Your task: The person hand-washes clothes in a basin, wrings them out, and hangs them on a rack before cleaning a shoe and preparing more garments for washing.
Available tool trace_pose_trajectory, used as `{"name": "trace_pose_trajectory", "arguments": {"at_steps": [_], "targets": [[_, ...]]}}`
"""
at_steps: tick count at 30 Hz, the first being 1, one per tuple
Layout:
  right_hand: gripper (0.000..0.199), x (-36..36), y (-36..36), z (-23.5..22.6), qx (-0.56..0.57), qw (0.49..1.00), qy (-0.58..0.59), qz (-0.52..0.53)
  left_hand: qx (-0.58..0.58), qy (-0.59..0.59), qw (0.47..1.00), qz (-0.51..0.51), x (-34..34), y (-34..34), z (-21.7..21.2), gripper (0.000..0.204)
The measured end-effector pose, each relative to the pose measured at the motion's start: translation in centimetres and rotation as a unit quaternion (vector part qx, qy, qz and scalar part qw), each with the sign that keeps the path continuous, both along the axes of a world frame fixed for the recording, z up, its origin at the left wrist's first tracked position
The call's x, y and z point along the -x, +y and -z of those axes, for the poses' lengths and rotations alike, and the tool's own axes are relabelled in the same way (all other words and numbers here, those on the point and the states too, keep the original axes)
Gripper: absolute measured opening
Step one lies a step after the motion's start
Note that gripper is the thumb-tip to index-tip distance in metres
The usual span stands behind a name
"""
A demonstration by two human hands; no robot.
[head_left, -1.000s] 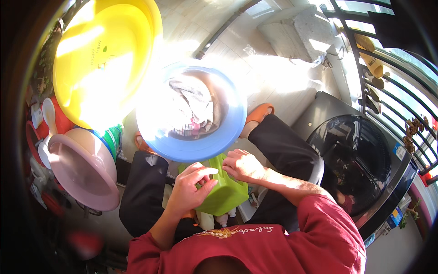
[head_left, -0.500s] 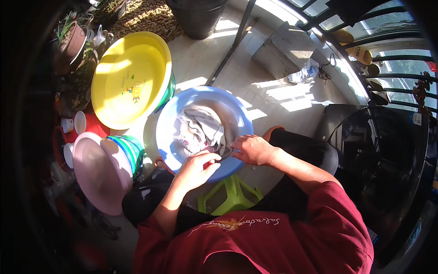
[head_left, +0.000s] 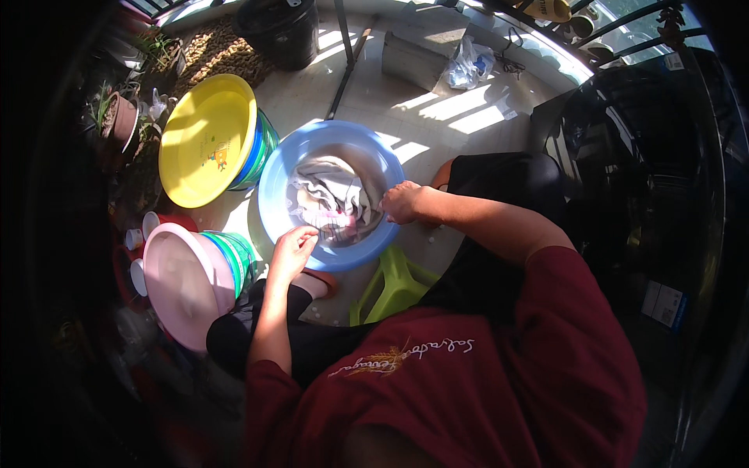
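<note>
A light blue basin point(head_left: 275, 228) holds murky water and a soaked grey-and-white cloth point(head_left: 331, 186). A pink patch shows on the cloth's near side. My left hand point(head_left: 293, 249) is at the basin's near-left rim with its fingers curled together. At the right rim is my right hand point(head_left: 401, 202), closed, its fingertips just inside the basin beside the cloth. What either hand pinches, if anything, is hidden.
A green plastic stool point(head_left: 394, 290) stands just before me. Left are a yellow basin point(head_left: 195, 148) and a pink basin point(head_left: 183, 281), both tilted. Farther off are a black bucket point(head_left: 281, 35), a grey block point(head_left: 409, 62) and a plastic bag point(head_left: 470, 64).
My hands have moved apart, the left one leftward to the rim. The cloth's folds lie differently, with more pink showing. The whole view has shifted.
</note>
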State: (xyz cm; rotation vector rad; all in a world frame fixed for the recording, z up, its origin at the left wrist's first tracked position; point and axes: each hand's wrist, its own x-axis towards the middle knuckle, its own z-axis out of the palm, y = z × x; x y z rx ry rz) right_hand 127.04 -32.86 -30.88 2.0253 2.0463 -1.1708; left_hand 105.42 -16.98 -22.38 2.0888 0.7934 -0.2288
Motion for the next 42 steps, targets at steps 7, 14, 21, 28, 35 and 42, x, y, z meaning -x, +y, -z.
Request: {"name": "trace_pose_trajectory", "arguments": {"at_steps": [7, 14, 21, 28, 35, 42], "targets": [[0.029, 0.4, -0.6, -2.9, -0.061, 0.998, 0.001, 0.017, 0.008, 0.036, 0.997, -0.061, 3.8, 1.5, 3.7, 0.016], [0.027, -0.3, -0.8, -3.5, -0.045, 0.999, -0.011, 0.005, 0.001, 0.040, 0.993, -0.113, 5.9, 1.5, 4.5, 0.019], [0.021, 0.4, -0.9, -3.4, -0.074, 0.997, -0.027, 0.004, -0.002, 0.050, 0.992, -0.114, 6.4, 0.4, 3.8, 0.020], [0.024, 0.5, -0.7, -3.3, -0.060, 0.998, -0.025, 0.016, 0.009, 0.047, 0.991, -0.122, 6.5, 0.4, 3.4, 0.018], [0.024, 0.8, -0.2, -2.0, -0.037, 0.999, -0.013, 0.014, 0.009, 0.022, 0.993, -0.115, 6.8, 0.4, 3.8, 0.018], [0.024, 0.9, -0.1, -1.8, -0.034, 0.999, -0.010, 0.009, 0.017, 0.013, 0.993, -0.120, 7.2, 0.7, 4.9, 0.018]]}}
